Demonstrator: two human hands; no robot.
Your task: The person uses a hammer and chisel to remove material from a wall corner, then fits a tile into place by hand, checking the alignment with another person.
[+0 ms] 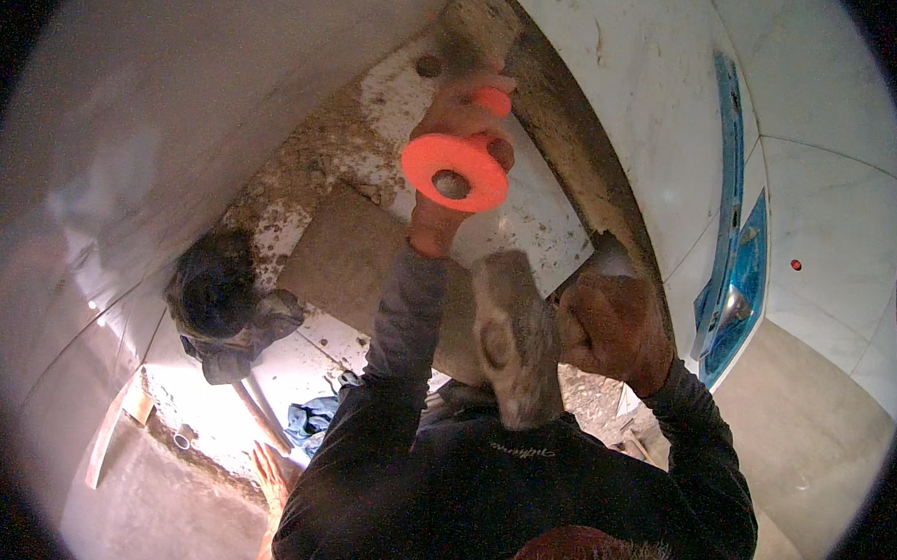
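Observation:
My left hand is wrapped around the grip of a chisel with a round orange hand guard. The chisel's struck end shows in the middle of the guard, while its tip is hidden beyond the hand. It is held near the dark, rough strip at the foot of the tiled wall. My right hand grips the handle of a club hammer. The worn metal head hangs in front of my chest, nearer to me than the chisel and apart from it.
A brown-grey slab lies on the dusty, debris-strewn floor. Left of it sits a dark bag or bucket, beside a wooden handle and blue cloth. Another person's hand is at lower left. A blue level stands against the right wall.

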